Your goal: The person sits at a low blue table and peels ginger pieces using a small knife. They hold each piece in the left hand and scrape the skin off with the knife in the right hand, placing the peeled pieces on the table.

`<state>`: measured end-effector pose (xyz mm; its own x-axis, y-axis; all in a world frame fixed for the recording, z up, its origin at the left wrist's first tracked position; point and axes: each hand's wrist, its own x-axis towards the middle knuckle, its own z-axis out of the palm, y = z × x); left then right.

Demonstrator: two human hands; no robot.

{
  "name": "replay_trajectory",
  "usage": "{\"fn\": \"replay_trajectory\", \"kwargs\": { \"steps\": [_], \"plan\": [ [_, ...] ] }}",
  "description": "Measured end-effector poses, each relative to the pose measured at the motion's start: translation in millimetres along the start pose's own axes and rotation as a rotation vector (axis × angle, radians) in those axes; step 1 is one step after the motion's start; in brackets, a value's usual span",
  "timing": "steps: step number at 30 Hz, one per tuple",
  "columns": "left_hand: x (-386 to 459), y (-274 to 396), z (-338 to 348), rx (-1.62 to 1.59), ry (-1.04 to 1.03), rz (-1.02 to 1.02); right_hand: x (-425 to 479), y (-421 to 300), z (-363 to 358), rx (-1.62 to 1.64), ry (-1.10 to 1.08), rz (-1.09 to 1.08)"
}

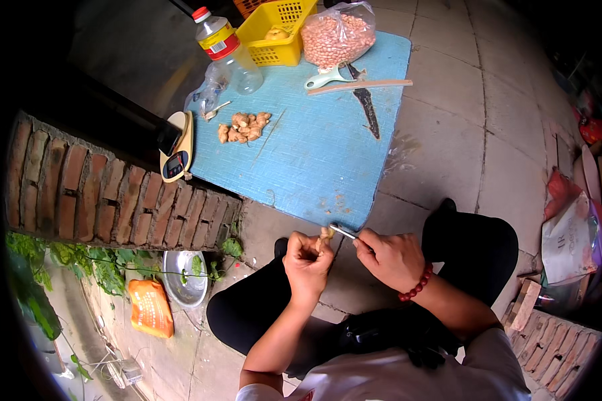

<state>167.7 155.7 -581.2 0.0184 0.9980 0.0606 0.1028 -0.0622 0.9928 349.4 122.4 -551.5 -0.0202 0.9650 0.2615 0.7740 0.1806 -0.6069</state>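
My left hand (308, 260) pinches a small piece of ginger (324, 233) near the table's front edge. In my right hand (392, 258) is a small tool with a narrow metal blade (342, 231), its handle mostly hidden by my fingers. The blade's tip is at the ginger piece; whether it touches cannot be told. Several knobs of ginger root (244, 127) lie in a cluster on the blue table (301, 160). A pale green peeler (328, 78) rests at the back right, beside a light strip (359, 86) that crosses a dark, flat, jagged piece (365, 108).
A plastic bottle (238, 65), a yellow basket (276, 50) and a bag of peanuts (337, 37) stand at the table's back. A kitchen scale (176, 160) sits by its left edge, above a brick wall (100, 195). A metal basin (184, 285) and an orange bag (150, 308) are on the ground.
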Motion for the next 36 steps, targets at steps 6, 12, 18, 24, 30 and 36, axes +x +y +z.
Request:
{"fn": "replay_trajectory", "kwargs": {
  "steps": [6,12,18,24,30,36],
  "plan": [
    [-4.6,-7.3,-7.9,0.091,-0.071,0.007,0.9,3.9,-5.3,0.215,-0.107,0.076],
    [-2.3,1.4,-6.9,0.301,-0.077,0.163,13.0,18.0,-18.0,-0.14,-0.031,0.131],
    [-0.3,4.0,-7.9,0.442,-0.099,0.308,5.3,16.1,-17.8,0.073,-0.08,-0.104],
    [3.6,3.5,-11.9,0.508,-0.129,0.373,13.5,27.1,-18.4,-0.083,-0.048,-0.041],
    [7.3,4.6,-15.7,0.583,-0.197,0.551,12.4,24.0,-27.0,0.021,-0.154,-0.172],
    [9.7,1.0,-20.4,0.588,-0.228,0.616,16.3,28.2,-29.0,0.039,-0.209,-0.214]
  ]
}}
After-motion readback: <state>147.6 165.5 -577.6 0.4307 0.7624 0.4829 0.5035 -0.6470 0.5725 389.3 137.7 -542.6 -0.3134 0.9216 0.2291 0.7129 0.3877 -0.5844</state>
